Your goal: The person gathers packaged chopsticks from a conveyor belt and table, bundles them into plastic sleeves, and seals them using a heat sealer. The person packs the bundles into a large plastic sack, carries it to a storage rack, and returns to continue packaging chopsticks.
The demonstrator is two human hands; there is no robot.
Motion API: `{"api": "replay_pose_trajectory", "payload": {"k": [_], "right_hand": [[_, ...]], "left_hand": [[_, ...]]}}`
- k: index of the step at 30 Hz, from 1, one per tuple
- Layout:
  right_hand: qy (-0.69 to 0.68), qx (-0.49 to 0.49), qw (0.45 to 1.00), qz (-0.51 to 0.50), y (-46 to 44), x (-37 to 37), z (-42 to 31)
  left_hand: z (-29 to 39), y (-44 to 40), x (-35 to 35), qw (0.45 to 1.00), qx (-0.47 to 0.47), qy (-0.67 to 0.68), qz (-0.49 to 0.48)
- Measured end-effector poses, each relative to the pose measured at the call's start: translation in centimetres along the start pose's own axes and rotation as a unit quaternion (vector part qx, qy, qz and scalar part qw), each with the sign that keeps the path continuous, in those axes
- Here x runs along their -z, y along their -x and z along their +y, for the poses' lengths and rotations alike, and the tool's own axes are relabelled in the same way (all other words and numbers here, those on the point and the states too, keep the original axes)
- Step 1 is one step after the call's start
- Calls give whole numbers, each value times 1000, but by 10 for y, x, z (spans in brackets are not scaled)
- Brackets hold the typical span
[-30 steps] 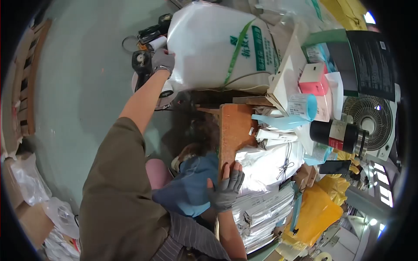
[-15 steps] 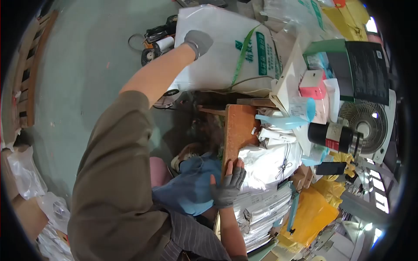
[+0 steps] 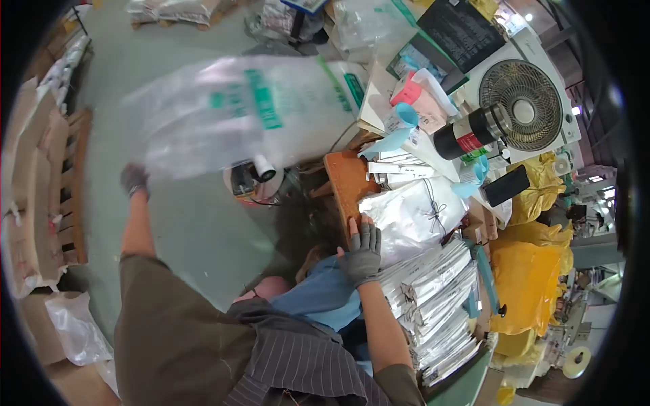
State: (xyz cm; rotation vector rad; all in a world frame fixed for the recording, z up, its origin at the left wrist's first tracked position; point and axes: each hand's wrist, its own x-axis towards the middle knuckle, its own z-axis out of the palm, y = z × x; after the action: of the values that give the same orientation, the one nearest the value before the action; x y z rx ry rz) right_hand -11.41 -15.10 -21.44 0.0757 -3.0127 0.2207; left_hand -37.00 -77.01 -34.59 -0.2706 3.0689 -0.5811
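Observation:
My left hand (image 3: 135,178), in a grey glove, is stretched out at the far left, closed on the lower corner of a large whitish plastic bag (image 3: 196,125) with green print. Motion smears both the hand and the bag, which spans from there to the desk. My right hand (image 3: 362,256), in a grey glove with bare fingertips, lies flat with fingers apart at the desk edge (image 3: 342,177), against a silvery plastic packet (image 3: 399,216). Below it is a stack of silvery plastic packets (image 3: 433,304).
On the desk are a black bottle (image 3: 467,135), a phone (image 3: 506,186), a fan (image 3: 523,108), a pink tissue pack (image 3: 407,88) and a light-blue paper roll (image 3: 404,116). Yellow bags (image 3: 525,271) lie beyond. A wooden pallet (image 3: 78,189) and cardboard boxes (image 3: 34,183) stand at left.
My left hand has moved down and left, and the large bag has stretched out leftward with it. The view has turned. My right hand stays flat by the packets.

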Motion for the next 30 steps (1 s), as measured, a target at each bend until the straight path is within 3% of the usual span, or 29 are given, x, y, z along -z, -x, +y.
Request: {"api": "replay_pose_trajectory", "payload": {"k": [1,2,3,4,6,8,9,10,11,12,13,14,15,16,17,19,21,23,24,25,28,30], "right_hand": [[3,-1,1000,5,2,-1,1],[5,1,1000,7,5,-4,2],[4,-2,1000,7,6,-6,3],[8,-6,1000,1,8,-10,4],[40,-39,998,-33,11,-11,-1],[22,-79,994,-73,19,-3,-23],[-49,-83,990,-103,22,6,-41],[-202,15,977,-70,29,16,-66],[-348,108,930,-40,40,30,-97],[-294,250,918,96,58,64,-138],[-257,264,921,124,78,93,-176],[-264,268,919,120,88,95,-197],[-363,275,880,132,95,96,-215],[-457,275,833,146,103,98,-222],[-471,231,841,131,108,104,-216],[-413,230,873,123,104,101,-187],[-353,213,904,115,103,109,-165],[-302,273,897,173,100,134,-150],[-298,256,903,174,94,136,-143],[-224,246,924,192,88,138,-135],[-65,160,929,327,93,153,-117],[-122,210,903,353,132,169,-134]], "left_hand": [[-44,45,19,987,137,75,-43],[-76,84,29,985,152,68,-34],[-106,123,37,878,312,356,71],[-132,161,44,658,423,597,177],[-147,243,71,733,310,576,188],[-108,313,140,641,284,704,112],[-91,334,123,621,191,746,147],[-56,358,153,700,93,693,143],[-13,383,218,664,118,735,62],[20,397,241,653,68,754,2],[53,414,253,625,-3,781,-9],[86,426,262,529,11,839,-129],[94,443,303,679,-97,726,-44],[88,457,349,792,-206,573,40],[78,463,362,793,-209,571,37],[63,472,384,824,-254,449,233],[47,477,410,869,-174,277,372],[31,455,400,901,-157,122,386],[17,435,366,933,-180,236,205],[13,418,334,922,-202,332,12],[44,421,340,855,-253,450,58],[72,419,351,821,-305,477,71]]}}
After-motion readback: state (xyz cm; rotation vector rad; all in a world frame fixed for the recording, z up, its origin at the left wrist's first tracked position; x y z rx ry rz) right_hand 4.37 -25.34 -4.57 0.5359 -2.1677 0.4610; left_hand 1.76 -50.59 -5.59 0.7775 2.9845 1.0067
